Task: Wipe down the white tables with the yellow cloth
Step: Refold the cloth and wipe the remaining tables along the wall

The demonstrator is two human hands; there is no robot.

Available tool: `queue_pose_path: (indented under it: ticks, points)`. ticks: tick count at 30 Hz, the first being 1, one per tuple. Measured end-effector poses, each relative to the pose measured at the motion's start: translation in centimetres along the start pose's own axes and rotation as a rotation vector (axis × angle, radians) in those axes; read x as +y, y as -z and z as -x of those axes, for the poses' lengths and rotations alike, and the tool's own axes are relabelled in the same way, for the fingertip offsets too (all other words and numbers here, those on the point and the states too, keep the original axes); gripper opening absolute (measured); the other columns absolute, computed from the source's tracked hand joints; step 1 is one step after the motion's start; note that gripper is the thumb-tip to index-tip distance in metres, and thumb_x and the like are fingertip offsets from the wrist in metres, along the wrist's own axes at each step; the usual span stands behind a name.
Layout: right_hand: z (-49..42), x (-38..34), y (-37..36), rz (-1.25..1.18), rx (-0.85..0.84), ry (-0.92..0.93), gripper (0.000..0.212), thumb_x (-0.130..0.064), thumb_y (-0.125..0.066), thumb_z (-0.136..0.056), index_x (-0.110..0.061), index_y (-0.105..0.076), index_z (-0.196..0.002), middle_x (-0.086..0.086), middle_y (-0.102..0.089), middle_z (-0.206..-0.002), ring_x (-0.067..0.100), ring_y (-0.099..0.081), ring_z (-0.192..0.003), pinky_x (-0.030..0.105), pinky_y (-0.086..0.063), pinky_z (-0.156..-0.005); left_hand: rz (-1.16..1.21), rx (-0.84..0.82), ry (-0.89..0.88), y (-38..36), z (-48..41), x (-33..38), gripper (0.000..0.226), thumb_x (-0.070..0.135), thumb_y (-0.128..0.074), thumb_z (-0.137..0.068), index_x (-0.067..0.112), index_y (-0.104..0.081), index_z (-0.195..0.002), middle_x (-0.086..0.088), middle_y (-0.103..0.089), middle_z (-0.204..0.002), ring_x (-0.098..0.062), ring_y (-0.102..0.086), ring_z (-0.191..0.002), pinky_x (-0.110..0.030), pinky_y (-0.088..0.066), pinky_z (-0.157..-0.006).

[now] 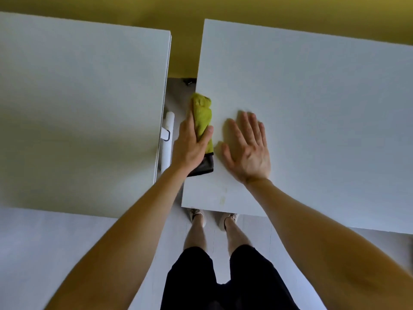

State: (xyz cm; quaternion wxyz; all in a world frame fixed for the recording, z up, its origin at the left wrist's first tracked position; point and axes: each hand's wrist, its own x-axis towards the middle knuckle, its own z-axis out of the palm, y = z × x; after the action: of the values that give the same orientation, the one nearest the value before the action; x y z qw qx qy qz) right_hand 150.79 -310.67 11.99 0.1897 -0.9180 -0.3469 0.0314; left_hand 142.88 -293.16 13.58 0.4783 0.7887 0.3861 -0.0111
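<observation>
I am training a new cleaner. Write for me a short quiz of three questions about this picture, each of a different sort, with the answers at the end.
1. True or false: the right hand lies flat on the right table and holds nothing.
2. Where is the yellow cloth? A) on the floor; B) at the left edge of the right table; C) under the right hand.
3. Fill in the blank: the left hand grips the ____.

Key: 1 true; 2 B; 3 yellow cloth.
</observation>
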Motion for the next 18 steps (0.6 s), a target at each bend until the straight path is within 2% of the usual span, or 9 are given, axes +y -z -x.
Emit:
queue_pose_path:
  ticks: [2, 4, 6, 7, 9, 12, 15, 18]
  points:
    - [-0.2, -0.1, 0.0, -0.002, 0.008, 0.007, 0.073, -0.057, -0.054, -0.109, -0.020, -0.038, -0.170, 0.013, -0.022, -0.180, 0.033, -0.011, -0.169, 0.056, -0.016, -0.136, -0.111, -0.052, -0.027, 0.2, 5.0, -1.8, 0.089, 0.068, -0.053, -0.105, 0.049, 0.003, -0.171, 0.004, -0.022, -0.179, -0.035, -0.060, -0.136, -0.040, -0.050, -0.101]
    - [-0.3, 0.0, 0.0, -0.004, 0.025, 0.012, 0.073, -0.055, -0.057, -0.108, -0.020, -0.039, -0.169, 0.012, -0.023, -0.180, 0.033, -0.012, -0.169, 0.057, -0.016, -0.135, -0.236, -0.076, -0.094, 0.0, 8.7, -3.4, 0.085, 0.070, -0.041, -0.107, 0.044, 0.006, -0.173, 0.009, 0.003, -0.183, -0.043, -0.067, -0.125, -0.044, -0.057, -0.083]
    - [-0.3, 0.1, 0.0, -0.005, 0.040, 0.018, 0.072, -0.054, -0.058, -0.108, -0.019, -0.040, -0.169, 0.011, -0.025, -0.179, 0.032, -0.012, -0.169, 0.058, -0.017, -0.134, -0.281, -0.032, -0.179, -0.5, 8.3, -4.1, 0.079, 0.064, -0.035, -0.110, 0.036, -0.002, -0.175, 0.003, 0.007, -0.184, -0.046, -0.070, -0.118, -0.045, -0.060, -0.072]
    - [-0.3, 0.2, -0.1, 0.000, 0.044, 0.021, 0.072, -0.054, -0.058, -0.108, -0.019, -0.040, -0.168, 0.011, -0.025, -0.179, 0.032, -0.012, -0.169, 0.058, -0.018, -0.134, -0.279, 0.003, -0.225, -0.8, 6.8, -4.1, 0.076, 0.059, -0.036, -0.111, 0.031, -0.008, -0.176, 0.000, 0.003, -0.184, -0.045, -0.068, -0.121, -0.046, -0.061, -0.071]
    - [-0.2, 0.5, -0.2, 0.008, 0.055, 0.024, 0.071, -0.052, -0.059, -0.108, -0.019, -0.042, -0.168, 0.011, -0.026, -0.179, 0.032, -0.013, -0.169, 0.057, -0.018, -0.135, -0.221, 0.058, -0.287, -1.2, 2.9, -3.1, 0.071, 0.053, -0.039, -0.112, 0.026, -0.018, -0.175, -0.006, -0.006, -0.184, -0.042, -0.062, -0.132, -0.046, -0.060, -0.078]
    - [0.2, 0.9, -0.3, 0.010, 0.056, 0.038, 0.069, -0.049, -0.060, -0.107, -0.018, -0.044, -0.166, 0.013, -0.029, -0.178, 0.033, -0.015, -0.168, 0.057, -0.017, -0.135, -0.107, 0.074, -0.247, -1.3, -0.4, -1.6, 0.070, 0.050, -0.043, -0.112, 0.029, -0.020, -0.175, -0.003, -0.013, -0.183, -0.040, -0.055, -0.137, -0.053, -0.058, -0.094]
    - [0.2, 0.4, -0.3, -0.001, 0.060, 0.034, 0.067, -0.049, -0.056, -0.108, -0.017, -0.045, -0.166, 0.015, -0.030, -0.177, 0.035, -0.018, -0.168, 0.058, -0.019, -0.134, -0.027, 0.011, -0.219, -0.6, 3.9, -3.5, 0.070, 0.044, -0.046, -0.113, 0.032, -0.015, -0.175, 0.004, -0.012, -0.183, -0.020, -0.036, -0.146, -0.054, -0.051, -0.109]
    - [0.2, 0.3, 0.0, 0.011, 0.060, 0.030, 0.067, -0.050, -0.055, -0.109, -0.018, -0.043, -0.167, 0.016, -0.030, -0.177, 0.037, -0.018, -0.167, 0.058, -0.018, -0.134, -0.030, -0.094, -0.196, 0.0, 11.0, -6.6, 0.073, 0.052, -0.042, -0.110, 0.036, -0.011, -0.175, 0.008, -0.008, -0.184, -0.025, -0.039, -0.146, -0.055, -0.052, -0.110]
